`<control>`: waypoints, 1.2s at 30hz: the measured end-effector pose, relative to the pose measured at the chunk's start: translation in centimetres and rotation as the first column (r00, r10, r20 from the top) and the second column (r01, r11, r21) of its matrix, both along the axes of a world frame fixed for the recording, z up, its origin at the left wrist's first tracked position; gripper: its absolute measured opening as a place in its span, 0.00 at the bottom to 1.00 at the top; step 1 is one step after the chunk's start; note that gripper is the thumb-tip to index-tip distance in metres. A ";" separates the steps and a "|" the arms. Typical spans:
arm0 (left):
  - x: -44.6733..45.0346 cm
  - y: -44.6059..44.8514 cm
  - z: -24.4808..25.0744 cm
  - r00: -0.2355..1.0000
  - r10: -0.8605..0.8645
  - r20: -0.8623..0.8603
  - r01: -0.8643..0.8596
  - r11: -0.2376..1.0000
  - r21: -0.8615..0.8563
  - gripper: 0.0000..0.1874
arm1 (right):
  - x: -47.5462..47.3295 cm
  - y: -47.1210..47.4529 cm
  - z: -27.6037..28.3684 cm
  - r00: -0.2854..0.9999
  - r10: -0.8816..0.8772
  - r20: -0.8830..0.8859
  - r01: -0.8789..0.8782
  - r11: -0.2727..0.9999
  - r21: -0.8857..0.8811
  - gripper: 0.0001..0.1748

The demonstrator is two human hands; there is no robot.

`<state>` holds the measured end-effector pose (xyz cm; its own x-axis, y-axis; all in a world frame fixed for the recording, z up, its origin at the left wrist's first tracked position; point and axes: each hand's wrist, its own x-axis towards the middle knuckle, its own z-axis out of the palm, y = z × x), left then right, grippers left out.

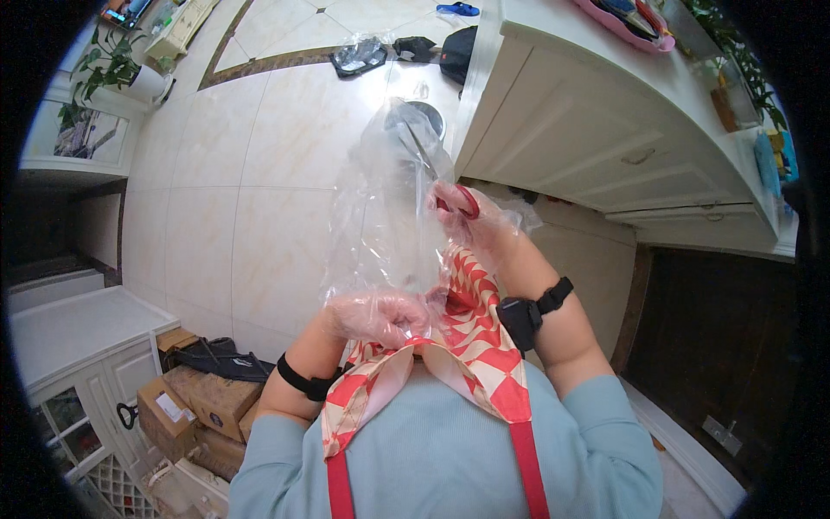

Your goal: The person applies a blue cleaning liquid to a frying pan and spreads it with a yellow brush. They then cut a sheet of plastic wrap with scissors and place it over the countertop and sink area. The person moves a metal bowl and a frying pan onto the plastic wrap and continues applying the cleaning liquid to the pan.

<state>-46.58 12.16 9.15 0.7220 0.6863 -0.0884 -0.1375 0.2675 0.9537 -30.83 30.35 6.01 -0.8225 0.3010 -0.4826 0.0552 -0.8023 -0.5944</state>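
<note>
My right hand [467, 207], in a clear disposable glove, grips a pair of scissors [420, 148] by red handles. The metal blades point away from me and lie against a large clear plastic bag [369, 214]. My left hand [386, 316], also covered in clear plastic, is closed on the near end of that bag close to my chest. The bag hangs out in front of me over the floor. A red-and-cream checked apron [480, 311] lies under and beside my hands. Whether the blades are apart cannot be made out.
A dark round bin [431, 117] stands on the tiled floor [201, 240], partly behind the bag. White cabinets [583, 123] rise on the right. Black plastic bags [360, 57] and a blue slipper [459, 8] lie farther off. Cardboard boxes [211, 399] are stacked at lower left.
</note>
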 end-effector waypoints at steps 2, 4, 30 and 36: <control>0.1 -0.1 -0.5 0.997 0.021 0.070 -0.012 0.993 -0.120 0.04 | -0.4 0.4 0.2 0.983 0.074 -0.169 -0.090 0.992 -0.089 0.17; 0.1 -0.4 -0.9 0.984 0.077 0.161 -0.033 0.965 -0.260 0.03 | -0.8 0.4 0.4 0.986 0.063 -0.154 -0.082 0.990 -0.117 0.19; -10.6 -2.9 -2.9 0.312 0.948 0.070 -0.910 0.319 -0.266 0.10 | 14.5 9.7 8.9 0.911 0.408 0.056 -0.385 0.796 0.467 0.35; -15.8 -0.7 0.6 -0.137 0.984 -0.114 -0.990 -0.135 0.026 0.06 | 29.4 13.9 19.3 0.827 0.461 0.321 -0.558 0.742 0.372 0.39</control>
<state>-62.41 11.45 9.76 -0.7796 0.6075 -0.1520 -0.2365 -0.0608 0.9697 -1.46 44.24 25.36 -0.8162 0.0787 -0.5724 0.5327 -0.2810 -0.7983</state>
